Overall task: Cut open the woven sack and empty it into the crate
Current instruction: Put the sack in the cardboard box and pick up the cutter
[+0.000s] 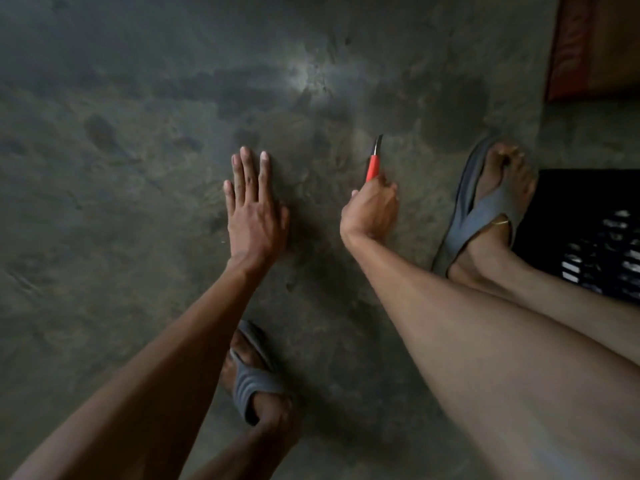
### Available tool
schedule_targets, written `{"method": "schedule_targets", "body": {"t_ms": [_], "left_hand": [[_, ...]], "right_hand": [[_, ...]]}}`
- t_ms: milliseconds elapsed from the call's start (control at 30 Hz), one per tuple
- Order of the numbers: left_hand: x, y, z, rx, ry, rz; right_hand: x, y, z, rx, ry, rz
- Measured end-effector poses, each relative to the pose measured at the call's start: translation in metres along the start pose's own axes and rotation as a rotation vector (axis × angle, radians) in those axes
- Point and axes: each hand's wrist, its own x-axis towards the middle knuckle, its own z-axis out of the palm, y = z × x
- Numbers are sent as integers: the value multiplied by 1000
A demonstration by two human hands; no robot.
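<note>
My right hand [370,209] grips a red-handled cutter [374,162] with its short blade pointing away from me, held above the grey concrete floor. My left hand [254,206] is stretched out flat beside it, fingers apart and holding nothing. A black slatted crate [595,233] stands at the right edge, partly hidden behind my right leg. No woven sack can be made out in this view.
My two feet in grey sandals [485,209] rest on the floor, one by the crate, one [254,375] under my left forearm. A reddish-brown box or mat [595,43] lies at the top right corner. Stained concrete floor [138,133] fills the left and centre.
</note>
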Motion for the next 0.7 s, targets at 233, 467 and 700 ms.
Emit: {"method": "schedule_targets", "body": {"t_ms": [233,467,700], "left_hand": [[9,-1,-71,67,-326,21],[-88,61,-262,-99,-268,13],[-255,125,-488,-86,-161,120]], "right_hand": [[17,10,-68,98,-399,29],[-77,15,-234,442,-614,70],[-210,-10,-516,396,-233,-163]]}}
